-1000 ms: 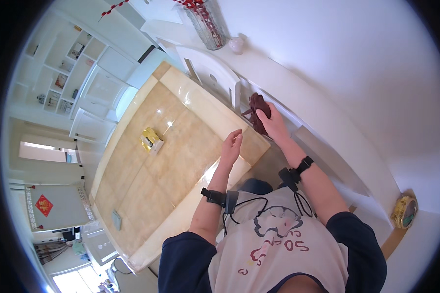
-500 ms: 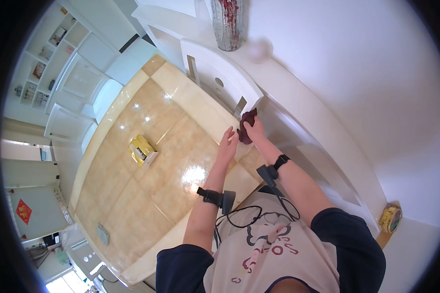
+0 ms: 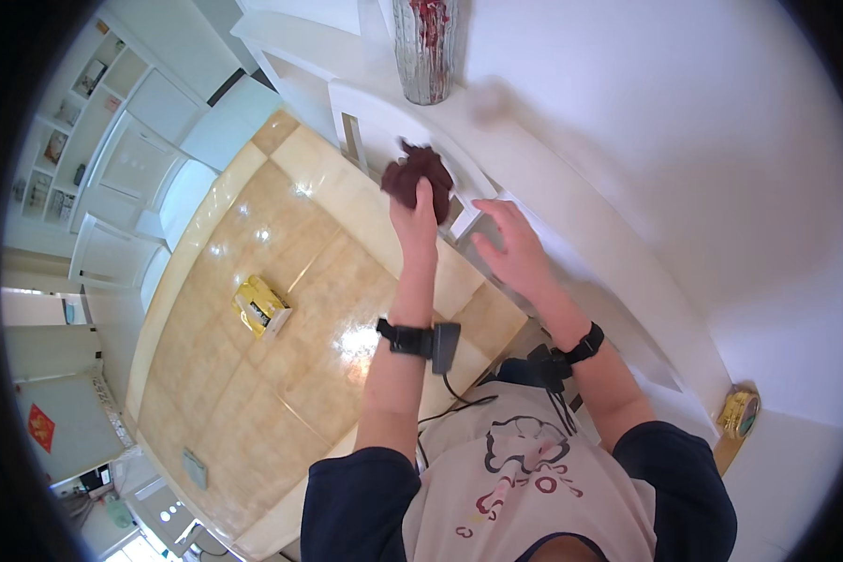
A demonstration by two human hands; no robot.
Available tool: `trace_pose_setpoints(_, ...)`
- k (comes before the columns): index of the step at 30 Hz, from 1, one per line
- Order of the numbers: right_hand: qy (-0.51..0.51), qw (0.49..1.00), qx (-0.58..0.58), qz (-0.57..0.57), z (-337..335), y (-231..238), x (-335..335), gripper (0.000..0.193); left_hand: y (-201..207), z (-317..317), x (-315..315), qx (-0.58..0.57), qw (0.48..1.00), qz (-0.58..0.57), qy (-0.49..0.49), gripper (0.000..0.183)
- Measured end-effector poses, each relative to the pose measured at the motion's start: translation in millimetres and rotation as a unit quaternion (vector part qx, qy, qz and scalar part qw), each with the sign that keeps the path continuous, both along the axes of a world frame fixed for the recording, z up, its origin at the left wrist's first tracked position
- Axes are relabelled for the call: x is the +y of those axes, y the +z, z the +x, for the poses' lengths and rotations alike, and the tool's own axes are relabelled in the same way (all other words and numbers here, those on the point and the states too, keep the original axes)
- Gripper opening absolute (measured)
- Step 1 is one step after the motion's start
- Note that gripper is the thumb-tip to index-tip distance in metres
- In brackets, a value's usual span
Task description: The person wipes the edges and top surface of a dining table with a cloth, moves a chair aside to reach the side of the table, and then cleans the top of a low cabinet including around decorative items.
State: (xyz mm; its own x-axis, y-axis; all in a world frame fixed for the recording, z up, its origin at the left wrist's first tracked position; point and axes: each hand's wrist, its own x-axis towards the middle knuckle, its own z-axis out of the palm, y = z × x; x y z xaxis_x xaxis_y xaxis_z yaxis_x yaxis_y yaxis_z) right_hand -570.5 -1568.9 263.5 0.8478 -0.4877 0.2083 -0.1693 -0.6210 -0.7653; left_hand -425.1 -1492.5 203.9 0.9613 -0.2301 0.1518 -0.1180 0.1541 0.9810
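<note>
Head view: L hand (image 3: 414, 225) has its fingers closed on a bunched dark maroon cloth (image 3: 417, 178), thumb on top; cloth is up in front of the white chair back (image 3: 384, 108), near the worktop (image 3: 323, 244) edge, can't tell if touching. R hand (image 3: 520, 258) is empty, fingers spread wide, just beside, apart from cloth. Risks, my guess: loose folds hang past the grip, so one cd snag on the chair's cut-outs or top corner & pull free; w/ only one hand on it, cloth cd drop btwn chair & worktop. Glass vase (image 3: 426, 56) stands tall on the ledge (image 3: 534, 155) behind; a wide swing fwd cd tip it, or knock the blurred round thing next to it. Slack cable (image 3: 459, 407) off L wristband (image 3: 408, 339) cd catch the worktop edge. Yellow pack (image 3: 262, 307) is well apart, low risk.
</note>
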Motion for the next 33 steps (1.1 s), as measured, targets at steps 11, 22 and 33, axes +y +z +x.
trace_pose_setpoints(11, -0.065, 0.998, -0.011, 0.007, -6, -23, -59, 0.034, 20, -30, -34, -0.297, 0.893, 0.305, -0.145, 0.061)
trace_pose_setpoints(22, -0.086, 0.963, -0.033, -0.252, 152, -27, -154, 0.049, 30, -28, -34, -0.303, 0.901, 0.252, -0.179, 0.057)
trace_pose_setpoints(33, -0.139, 0.974, -0.033, -0.174, 68, 13, -134, 0.048, 48, 59, -74, -0.350, 0.891, 0.270, -0.105, 0.059)
